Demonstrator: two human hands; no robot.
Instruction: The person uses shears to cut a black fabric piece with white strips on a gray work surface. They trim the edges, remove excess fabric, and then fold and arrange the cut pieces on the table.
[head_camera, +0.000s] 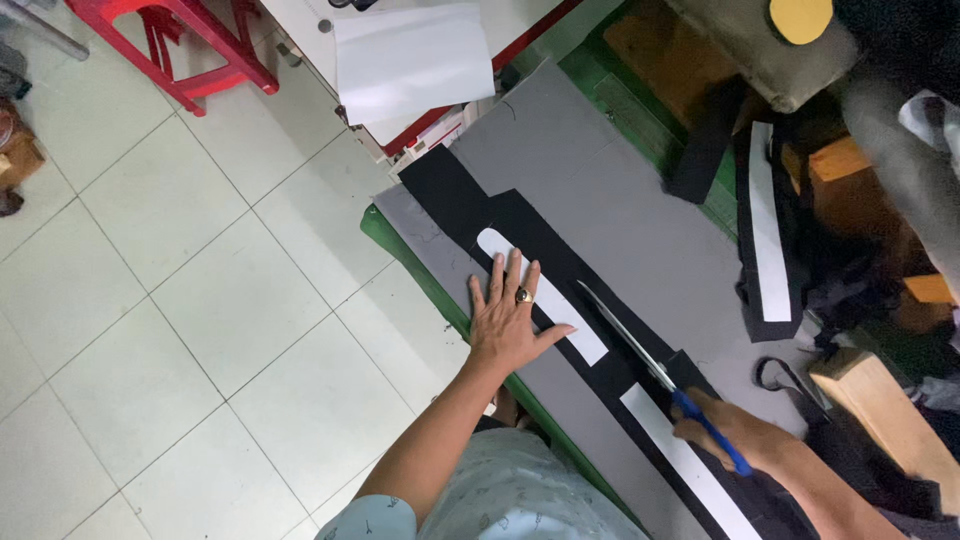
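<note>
My left hand (508, 318) lies flat with fingers spread, a ring on one finger, pressing a white paper pattern piece (560, 312) onto black fabric (470, 205). My right hand (745, 432) grips blue-handled scissors (650, 362). The blades point up-left along the black fabric, next to the white pattern. A second white strip (690, 468) lies on the black fabric below the scissors. The fabric rests on a grey board (590, 190) over a green table edge (400, 250).
A red plastic stool (190, 45) stands on the white tiled floor at top left. White paper sheets (410, 60) lie on a table at the top. Black fabric pieces with a white strip (768, 225), wooden blocks (885, 410) and a yellow disc (800, 18) crowd the right.
</note>
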